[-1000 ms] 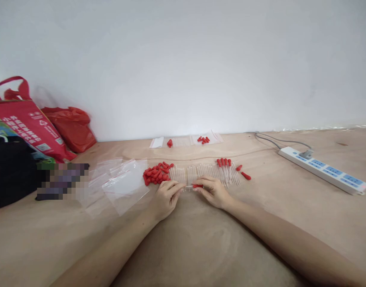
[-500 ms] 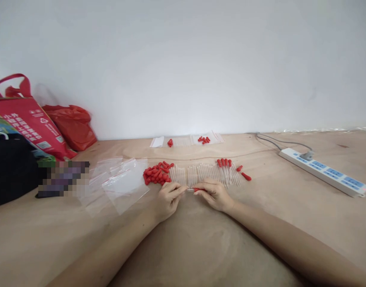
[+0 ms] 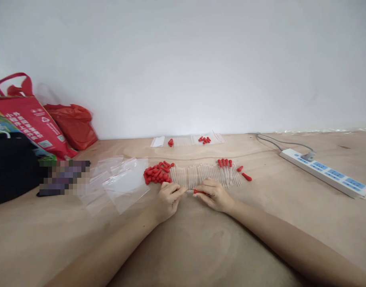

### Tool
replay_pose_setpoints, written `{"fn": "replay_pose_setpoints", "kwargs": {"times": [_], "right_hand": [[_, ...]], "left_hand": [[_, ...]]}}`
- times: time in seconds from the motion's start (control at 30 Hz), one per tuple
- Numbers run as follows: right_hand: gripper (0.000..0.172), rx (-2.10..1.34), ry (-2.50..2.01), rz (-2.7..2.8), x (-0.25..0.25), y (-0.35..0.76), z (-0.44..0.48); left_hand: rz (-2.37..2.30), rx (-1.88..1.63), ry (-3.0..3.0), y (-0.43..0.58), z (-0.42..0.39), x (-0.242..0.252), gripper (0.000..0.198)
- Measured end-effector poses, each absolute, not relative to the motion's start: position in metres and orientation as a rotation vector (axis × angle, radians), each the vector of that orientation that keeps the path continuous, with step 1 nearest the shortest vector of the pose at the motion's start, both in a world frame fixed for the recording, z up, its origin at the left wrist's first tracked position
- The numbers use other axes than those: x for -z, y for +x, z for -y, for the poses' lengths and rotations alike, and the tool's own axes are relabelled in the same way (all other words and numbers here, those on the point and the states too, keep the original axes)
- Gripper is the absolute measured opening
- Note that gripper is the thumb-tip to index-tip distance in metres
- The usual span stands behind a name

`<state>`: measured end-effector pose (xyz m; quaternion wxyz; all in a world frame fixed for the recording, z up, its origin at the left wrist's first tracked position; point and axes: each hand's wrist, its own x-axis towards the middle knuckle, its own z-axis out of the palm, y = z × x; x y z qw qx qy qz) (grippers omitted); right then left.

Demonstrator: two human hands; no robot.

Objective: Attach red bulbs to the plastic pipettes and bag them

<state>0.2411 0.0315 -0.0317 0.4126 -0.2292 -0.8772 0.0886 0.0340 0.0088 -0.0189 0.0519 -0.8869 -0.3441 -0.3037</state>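
Between my hands lies a clear, thin dropper tube [image 3: 190, 191]. My left hand [image 3: 170, 200] pinches its left part between thumb and fingers. My right hand [image 3: 213, 194] is closed on a red rubber dropper bulb [image 3: 197, 191] at the tube's right end; the join between the two is partly hidden by my fingers. Just beyond my hands lies a row of clear dropper tubes [image 3: 197, 172]. A pile of red bulbs [image 3: 155, 173] sits beyond my left hand. Several tubes fitted with red bulbs [image 3: 224, 163] lie at the row's right, with loose red bulbs [image 3: 246, 176] beside them.
Clear zip bags [image 3: 124, 181] lie at left, near a blurred-out dark object [image 3: 65, 179]. Red bags [image 3: 72, 125] and a black item [image 3: 14, 169] stand at far left. Another bag with tubes and bulbs [image 3: 204, 140] lies by the wall. A power strip [image 3: 325, 172] is at right.
My hands stay almost in the same place. Slightly more of the tube shows between them, with the red bulb still in my right fingers. The view has shifted a little.
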Motion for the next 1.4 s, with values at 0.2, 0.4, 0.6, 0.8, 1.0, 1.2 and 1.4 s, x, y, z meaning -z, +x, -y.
{"fn": "replay_pose_setpoints", "kwargs": {"times": [0.2,0.4,0.6,0.8,1.0,1.2,1.4], "right_hand": [[0.018,-0.17,-0.571,2.331,0.027,0.242,-0.03],[0.018,-0.111,-0.577,2.364,0.024,0.241,-0.028],[0.02,-0.107,-0.591,2.374,0.023,0.239,-0.028],[0.021,-0.068,-0.587,2.381,0.024,0.235,-0.029],[0.023,-0.064,-0.601,2.404,0.025,0.232,-0.034],[0.019,-0.547,-0.668,2.076,0.017,0.228,-0.036],[0.031,-0.987,-0.744,1.618,0.013,0.224,-0.045]], "left_hand": [[1.015,0.895,-2.697,0.035,-0.006,0.017,0.027],[1.003,0.896,-2.705,0.037,-0.003,0.019,0.024],[1.035,0.88,-2.706,0.039,-0.002,0.019,0.024],[1.057,0.859,-2.695,0.041,-0.002,0.018,0.025],[1.083,0.868,-2.699,0.041,-0.004,0.021,0.027],[1.204,1.166,-2.619,0.044,-0.009,0.022,0.025],[1.231,1.233,-2.681,0.041,-0.006,0.015,0.032]]}}
